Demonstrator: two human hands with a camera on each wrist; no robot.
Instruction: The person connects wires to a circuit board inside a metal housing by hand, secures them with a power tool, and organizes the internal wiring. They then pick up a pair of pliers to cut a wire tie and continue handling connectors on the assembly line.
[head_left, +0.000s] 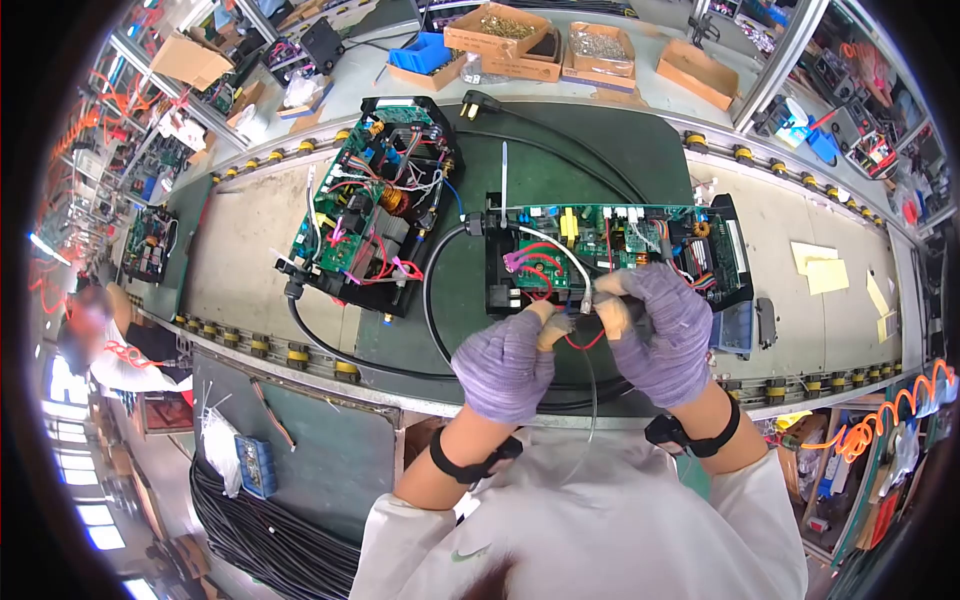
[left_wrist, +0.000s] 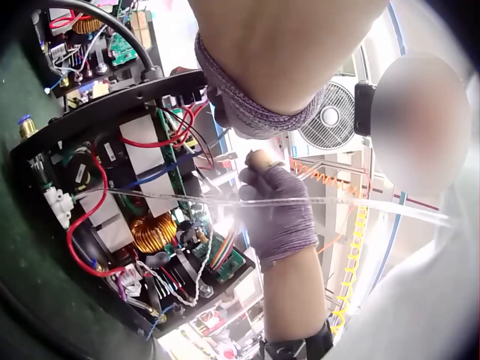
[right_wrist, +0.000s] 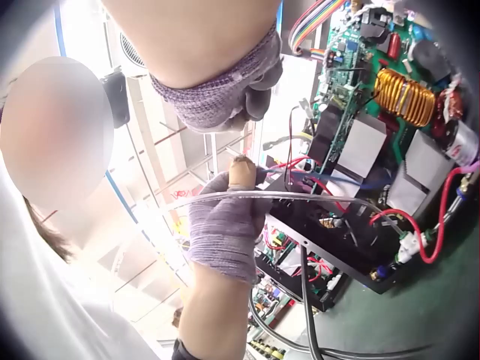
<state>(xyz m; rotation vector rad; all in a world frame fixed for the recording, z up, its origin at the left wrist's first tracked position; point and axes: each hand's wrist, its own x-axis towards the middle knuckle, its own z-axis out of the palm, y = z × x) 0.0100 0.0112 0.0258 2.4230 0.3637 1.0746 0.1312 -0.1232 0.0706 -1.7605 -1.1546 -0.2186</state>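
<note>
Both hands wear purple-grey knit gloves and meet at the front edge of an opened black chassis with a green circuit board. The left hand pinches a thin blue wire between thumb and finger. Close by, the right hand has thumb and curled fingers drawn together beside the end of a white cable; I cannot tell what lies between them. Red wires loop out of the chassis near the left fingertips. A clear tube from the chassis front hangs down towards the person's lap.
A second opened chassis stands to the left, with a black cable running from it. Behind lie a plug and its cord. Cardboard boxes of small parts line the back shelf. Roller rails edge the green work board.
</note>
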